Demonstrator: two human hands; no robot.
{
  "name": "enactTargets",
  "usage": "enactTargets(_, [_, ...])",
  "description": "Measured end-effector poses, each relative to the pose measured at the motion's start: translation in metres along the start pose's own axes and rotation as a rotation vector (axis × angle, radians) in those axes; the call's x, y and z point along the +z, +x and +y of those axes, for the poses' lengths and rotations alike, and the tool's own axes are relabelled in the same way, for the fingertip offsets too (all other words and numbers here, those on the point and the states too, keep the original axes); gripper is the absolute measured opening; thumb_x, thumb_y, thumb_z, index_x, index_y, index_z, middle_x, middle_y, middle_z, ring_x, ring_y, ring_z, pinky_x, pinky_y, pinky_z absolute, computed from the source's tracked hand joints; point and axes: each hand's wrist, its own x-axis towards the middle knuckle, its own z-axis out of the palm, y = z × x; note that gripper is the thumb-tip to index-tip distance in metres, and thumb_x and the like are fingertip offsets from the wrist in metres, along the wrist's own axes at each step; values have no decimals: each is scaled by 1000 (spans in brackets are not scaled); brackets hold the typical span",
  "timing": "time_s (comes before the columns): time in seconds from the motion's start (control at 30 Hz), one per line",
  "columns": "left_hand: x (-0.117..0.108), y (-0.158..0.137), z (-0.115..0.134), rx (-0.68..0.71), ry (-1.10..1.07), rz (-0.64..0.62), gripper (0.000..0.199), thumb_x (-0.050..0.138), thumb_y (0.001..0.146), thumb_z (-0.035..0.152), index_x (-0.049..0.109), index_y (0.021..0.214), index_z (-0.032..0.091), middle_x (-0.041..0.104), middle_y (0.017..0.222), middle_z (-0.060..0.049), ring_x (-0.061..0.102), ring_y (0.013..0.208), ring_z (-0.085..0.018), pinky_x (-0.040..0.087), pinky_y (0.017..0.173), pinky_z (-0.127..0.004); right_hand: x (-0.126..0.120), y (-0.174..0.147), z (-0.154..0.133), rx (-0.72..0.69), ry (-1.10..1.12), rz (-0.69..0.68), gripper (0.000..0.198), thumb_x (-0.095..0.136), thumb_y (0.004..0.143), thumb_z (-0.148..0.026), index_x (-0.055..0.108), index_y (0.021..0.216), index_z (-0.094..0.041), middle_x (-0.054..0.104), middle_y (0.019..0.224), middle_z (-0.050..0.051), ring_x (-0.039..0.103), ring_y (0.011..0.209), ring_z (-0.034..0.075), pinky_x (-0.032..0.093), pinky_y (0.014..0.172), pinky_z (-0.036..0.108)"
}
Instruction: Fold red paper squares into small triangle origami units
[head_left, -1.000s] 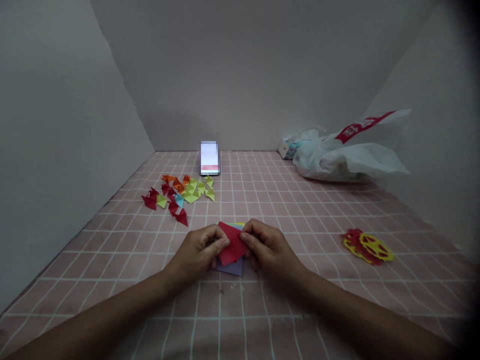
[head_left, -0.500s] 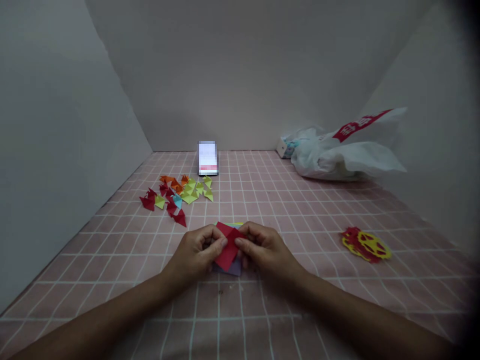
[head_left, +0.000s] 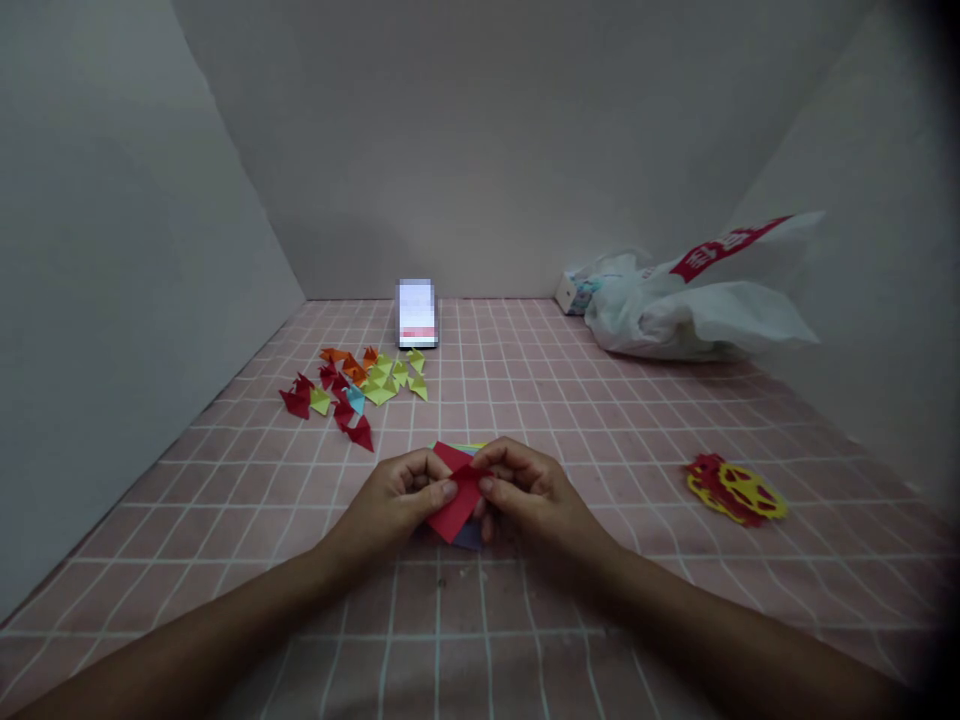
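A partly folded red paper [head_left: 455,515] is held between both hands in front of me. My left hand [head_left: 401,500] pinches its left side between thumb and fingers. On the other side, my right hand [head_left: 529,495] pinches the right edge, where a flap stands up. Beneath the red paper lies a stack of coloured paper [head_left: 469,538], its purple corner showing below and yellow and green edges behind. My hands cover most of that stack.
Several small folded paper cranes [head_left: 360,385] in red, orange, yellow and blue lie at the left. Behind them a phone [head_left: 417,315] stands upright. A white plastic bag [head_left: 660,320] and small box [head_left: 571,293] sit back right. Red and yellow cut-outs [head_left: 739,492] lie at right.
My right fingers have shifted slightly on the red paper, and its right flap now stands more folded inward. My left hand keeps its pinch.
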Motion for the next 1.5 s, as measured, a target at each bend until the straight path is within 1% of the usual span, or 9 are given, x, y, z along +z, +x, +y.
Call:
enactTargets(0.23, [1, -2, 0, -26, -118, -13, 21, 69, 78, 32, 57, 76, 15, 64, 72, 0, 56, 65, -11, 41, 64, -24, -1, -1, -1, -23, -17, -7, 5, 62, 80, -20, 59, 84, -19, 63, 60, -4, 58, 47, 10, 42, 48, 21])
enactTargets(0.47, [4, -5, 4, 52, -10, 10, 19, 68, 78, 29, 57, 74, 15, 58, 69, 3, 52, 62, -9, 40, 59, -22, 4, -1, -4, -64, -45, -17, 9, 65, 78, -17, 58, 83, -19, 62, 63, -5, 56, 51, 8, 43, 50, 19])
enactTargets(0.63, [4, -5, 2, 48, -93, 25, 20, 71, 76, 28, 57, 83, 17, 61, 70, 3, 55, 62, -9, 41, 59, -21, 5, -1, -2, -6, 35, -13, 12, 65, 77, -16, 57, 85, -20, 62, 60, -7, 55, 46, 7, 42, 46, 17])
enactTargets(0.73, [3, -4, 0, 47, -147, 42, 20, 73, 74, 27, 58, 82, 16, 63, 70, 3, 57, 63, -10, 42, 61, -21, 3, -2, 1, -10, 74, -20, 10, 65, 79, -18, 60, 87, -20, 65, 62, -5, 60, 47, 8, 45, 48, 18])
enactTargets(0.93, [3, -5, 0, 40, -232, 34, 16, 73, 74, 24, 61, 80, 16, 67, 70, 1, 58, 64, -11, 42, 63, -21, -1, -1, 4, -51, 137, -42, 4, 65, 81, -16, 66, 84, -18, 67, 63, -3, 63, 48, 8, 47, 50, 18])
enactTargets(1.03, [3, -6, 0, 53, -229, 49, 11, 72, 74, 22, 63, 78, 16, 66, 69, 1, 57, 64, -10, 41, 62, -20, -2, -1, 5, -57, 173, -57, 5, 63, 83, -16, 68, 83, -17, 68, 63, -1, 64, 49, 9, 48, 50, 18])
enactTargets(1.17, [1, -7, -1, 87, -153, 67, 7, 70, 75, 20, 65, 78, 16, 64, 68, 2, 54, 62, -9, 40, 60, -20, -3, -1, 6, -51, 203, -67, 5, 63, 83, -17, 67, 82, -17, 70, 64, 0, 64, 49, 9, 48, 49, 19])
enactTargets(1.33, [1, -8, 1, 86, -132, 26, 8, 68, 80, 24, 64, 81, 17, 63, 71, 2, 53, 63, -9, 39, 60, -20, 1, -4, 1, -70, 91, -30, 5, 62, 81, -15, 66, 79, -17, 68, 60, -2, 63, 50, 8, 47, 52, 19])
enactTargets(1.5, [3, -7, 1, 47, -153, 64, 18, 71, 80, 31, 61, 82, 17, 62, 72, 2, 54, 64, -10, 41, 60, -21, 3, -5, -2, -73, 33, -19, 5, 60, 79, -14, 65, 78, -17, 67, 61, -3, 62, 50, 8, 46, 52, 19])
